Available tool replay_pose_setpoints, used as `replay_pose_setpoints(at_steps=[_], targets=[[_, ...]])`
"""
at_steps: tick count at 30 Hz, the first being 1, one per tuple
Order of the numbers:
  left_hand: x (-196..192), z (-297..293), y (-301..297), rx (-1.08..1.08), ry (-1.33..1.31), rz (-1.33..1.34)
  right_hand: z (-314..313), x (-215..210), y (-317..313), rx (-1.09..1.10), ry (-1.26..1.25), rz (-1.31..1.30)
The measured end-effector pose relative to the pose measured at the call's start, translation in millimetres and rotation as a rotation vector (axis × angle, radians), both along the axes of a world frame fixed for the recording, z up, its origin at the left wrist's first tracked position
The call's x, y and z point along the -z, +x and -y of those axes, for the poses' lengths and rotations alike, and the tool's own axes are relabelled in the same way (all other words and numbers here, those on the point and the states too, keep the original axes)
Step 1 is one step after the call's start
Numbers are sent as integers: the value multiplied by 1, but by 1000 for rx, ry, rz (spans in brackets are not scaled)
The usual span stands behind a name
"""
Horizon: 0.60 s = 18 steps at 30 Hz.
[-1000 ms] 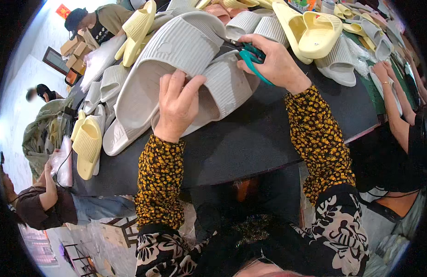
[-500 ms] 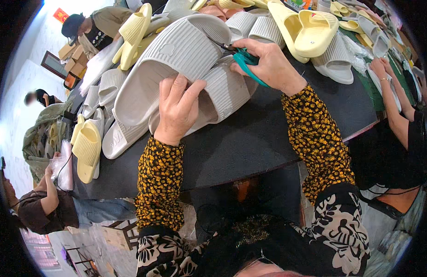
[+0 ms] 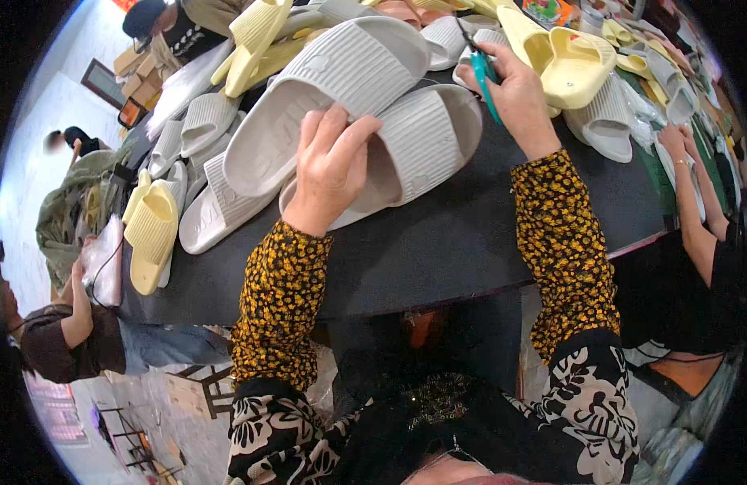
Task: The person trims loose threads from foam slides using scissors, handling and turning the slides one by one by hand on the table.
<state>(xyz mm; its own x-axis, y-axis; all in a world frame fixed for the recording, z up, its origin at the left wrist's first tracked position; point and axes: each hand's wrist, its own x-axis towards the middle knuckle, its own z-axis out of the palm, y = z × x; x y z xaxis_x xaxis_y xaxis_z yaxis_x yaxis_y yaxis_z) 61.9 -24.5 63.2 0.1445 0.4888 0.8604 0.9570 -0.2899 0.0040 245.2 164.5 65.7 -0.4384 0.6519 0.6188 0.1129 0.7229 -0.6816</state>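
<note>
My left hand (image 3: 331,168) is closed on the strap edge of a grey slide sandal (image 3: 349,69), its fingers bent at the foot opening. A second grey slide sandal (image 3: 438,145) lies just under and to the right of it, partly covered by the first and by my hand. My right hand (image 3: 515,93) grips scissors (image 3: 485,79) with teal handles, their dark blades pointing up and away from me. The scissors are raised beyond the second sandal's right end, apart from both sandals.
Yellow slide sandals (image 3: 579,69) and more grey ones are heaped along the far side of the dark table (image 3: 422,267). At the left edge lies another yellow sandal (image 3: 153,238). Co-workers stand around: a person's hands (image 3: 676,145) at right, another person (image 3: 74,323) at left.
My right hand has moved the scissors away from the sandals, up and to the right. The sandals and my left hand appear shifted slightly right, with the left grip kept.
</note>
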Motion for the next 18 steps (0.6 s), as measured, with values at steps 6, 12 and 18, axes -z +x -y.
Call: replay_pose_setpoints(at_steps=[6, 12, 18], targets=[[7, -1, 4, 29, -14, 74, -9, 16, -2, -189, -210, 88], [16, -6, -2, 62, -109, 214, -20, 33, -3, -255, -371, 236], [12, -4, -34, 80, -231, 781, -25, 45, -2, -289, -425, 245]])
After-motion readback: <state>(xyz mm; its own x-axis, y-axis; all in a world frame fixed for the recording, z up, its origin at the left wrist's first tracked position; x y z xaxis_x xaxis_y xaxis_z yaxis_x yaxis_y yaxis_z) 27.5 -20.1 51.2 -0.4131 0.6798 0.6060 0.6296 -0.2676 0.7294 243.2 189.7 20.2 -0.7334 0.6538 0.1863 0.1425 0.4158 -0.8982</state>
